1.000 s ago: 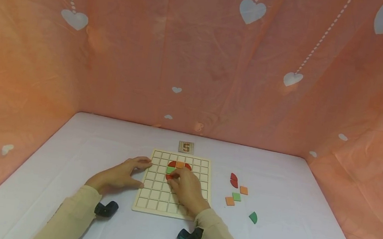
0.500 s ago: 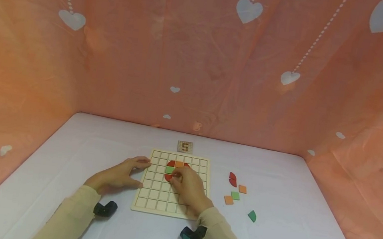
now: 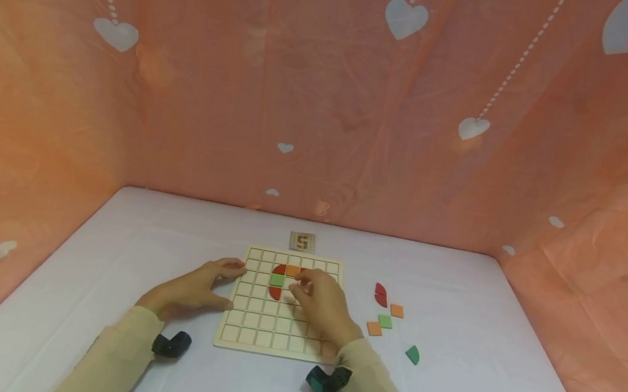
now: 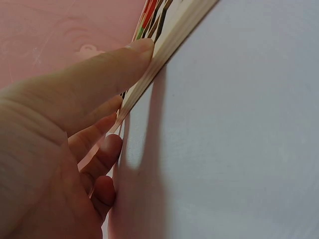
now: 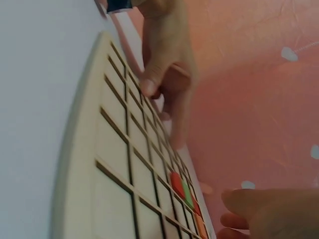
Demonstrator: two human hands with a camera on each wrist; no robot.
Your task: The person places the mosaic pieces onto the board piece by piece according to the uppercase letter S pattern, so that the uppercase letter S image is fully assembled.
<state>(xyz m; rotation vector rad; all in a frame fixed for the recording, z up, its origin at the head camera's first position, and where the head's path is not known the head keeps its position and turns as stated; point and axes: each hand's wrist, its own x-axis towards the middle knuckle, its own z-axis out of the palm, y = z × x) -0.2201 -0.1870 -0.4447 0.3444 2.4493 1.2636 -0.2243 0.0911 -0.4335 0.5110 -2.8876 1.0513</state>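
A wooden grid board [image 3: 258, 321] lies on the white table. My left hand [image 3: 195, 287] rests at its left side, thumb and fingertips touching the edge; in the left wrist view the thumb [image 4: 119, 64] lies extended against the rim. Over the board's right half hovers my right hand [image 3: 326, 303], thumb and index finger apart with nothing between them. Left of those fingertips, the board bears a light green square tile [image 3: 277, 280], an orange square tile [image 3: 293, 271] and red quarter-round tiles, one of them [image 3: 275, 293] just below the green. The right hand partly covers the upper right red tile.
Behind the board lies a small card [image 3: 302, 242] printed with an S shape. To the right are loose red quarter-rounds [image 3: 381, 295], orange squares [image 3: 374, 328], a light green square [image 3: 385, 322] and a dark green quarter-round [image 3: 413, 355]. A pink cloth [image 3: 212, 110] hangs around the table.
My right hand has drawn back to the right from the lower red tile, uncovering it, and its thumb and index finger have parted. The left hand has stayed at the board's edge.
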